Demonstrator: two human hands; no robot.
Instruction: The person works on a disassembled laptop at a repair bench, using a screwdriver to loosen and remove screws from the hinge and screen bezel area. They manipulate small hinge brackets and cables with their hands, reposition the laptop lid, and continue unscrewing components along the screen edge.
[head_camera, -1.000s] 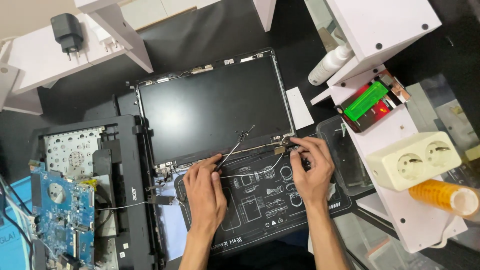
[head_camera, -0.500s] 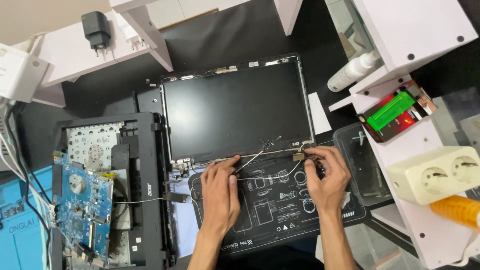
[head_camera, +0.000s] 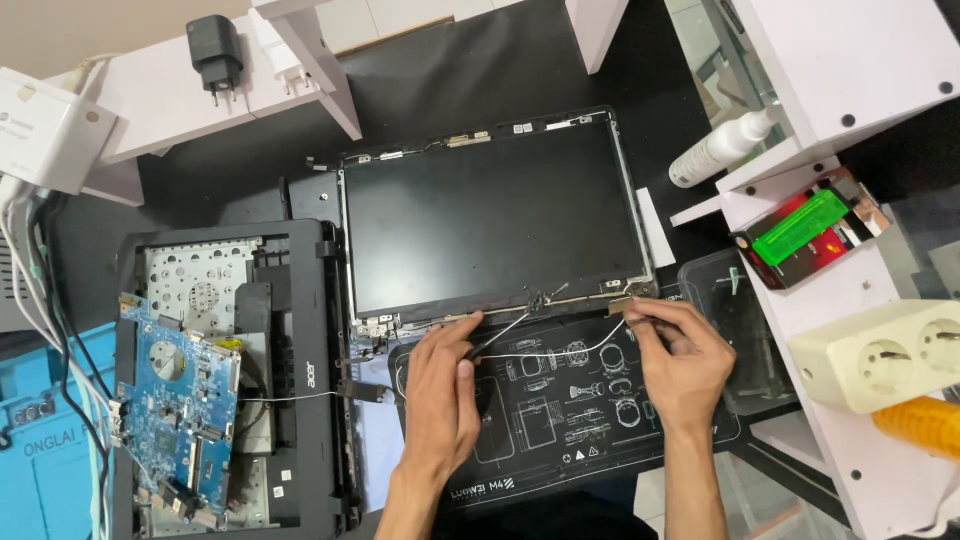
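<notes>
blue circuit board, white bottle, black charger.

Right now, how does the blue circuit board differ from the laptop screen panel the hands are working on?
The blue circuit board is small, bright blue and studded with parts; the screen panel is larger, plain black and smooth. The board lies on the opened black laptop base, untouched; the left hand and right hand work at the panel's lower edge. Both lie flat.

Left hand fingers pinched, palm down; right hand fingertips pinched, knuckles up
</notes>
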